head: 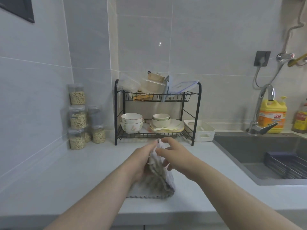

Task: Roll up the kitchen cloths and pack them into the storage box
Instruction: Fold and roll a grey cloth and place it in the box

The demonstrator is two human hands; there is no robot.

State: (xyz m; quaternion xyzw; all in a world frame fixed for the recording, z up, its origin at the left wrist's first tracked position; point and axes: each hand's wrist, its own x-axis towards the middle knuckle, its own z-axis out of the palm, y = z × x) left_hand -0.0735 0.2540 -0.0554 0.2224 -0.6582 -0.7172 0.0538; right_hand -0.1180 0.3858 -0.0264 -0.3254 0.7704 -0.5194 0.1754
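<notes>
A grey and white kitchen cloth (157,178) hangs bunched above the middle of the counter, its top corner lifted. My left hand (141,161) grips its upper left side. My right hand (174,155) pinches the top corner from the right. Under it, more flat cloth (146,194) lies on the counter with a scalloped front edge. The white storage box (203,131) stands open at the back, just right of the dish rack and apart from both hands.
A black two-tier dish rack (157,113) with bowls and plates stands right behind my hands. Several clear jars of grain (78,117) are stacked at the back left. A dark sink (265,155) with a faucet (262,112) and a yellow detergent bottle (272,115) lies to the right.
</notes>
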